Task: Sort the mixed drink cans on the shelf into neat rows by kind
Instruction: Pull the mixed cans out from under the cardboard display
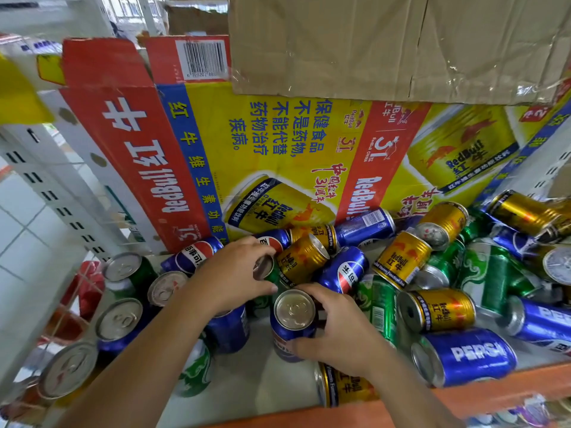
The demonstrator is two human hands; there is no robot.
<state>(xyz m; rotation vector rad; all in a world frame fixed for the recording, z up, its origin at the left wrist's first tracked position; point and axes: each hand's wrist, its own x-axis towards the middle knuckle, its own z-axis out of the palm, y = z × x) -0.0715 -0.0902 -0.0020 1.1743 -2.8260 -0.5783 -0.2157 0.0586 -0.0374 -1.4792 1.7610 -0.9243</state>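
Currently both hands work at the middle of the shelf (pixel 262 381).

Left hand (pixel 238 273): fingers and thumb curled round a green can (pixel 264 267) lying on its side, silver end toward the camera, just beside a gold Red Bull can (pixel 301 257).

Right hand (pixel 335 329): fingers wrapped round an upright blue Pepsi can (pixel 293 322), thumb on its near side. The can stands on the white shelf surface, top up.

Left of the hands: upright cans (pixel 120 319) with tops showing, green and blue mixed.

Right of the hands: loose pile of cans (pixel 463 273), gold, blue and green, most on their sides, several touching or overlapping.

Behind the cans: flattened Red Bull carton (pixel 278 143) leaning at the shelf back, with a brown cardboard box (pixel 386 41) above it.
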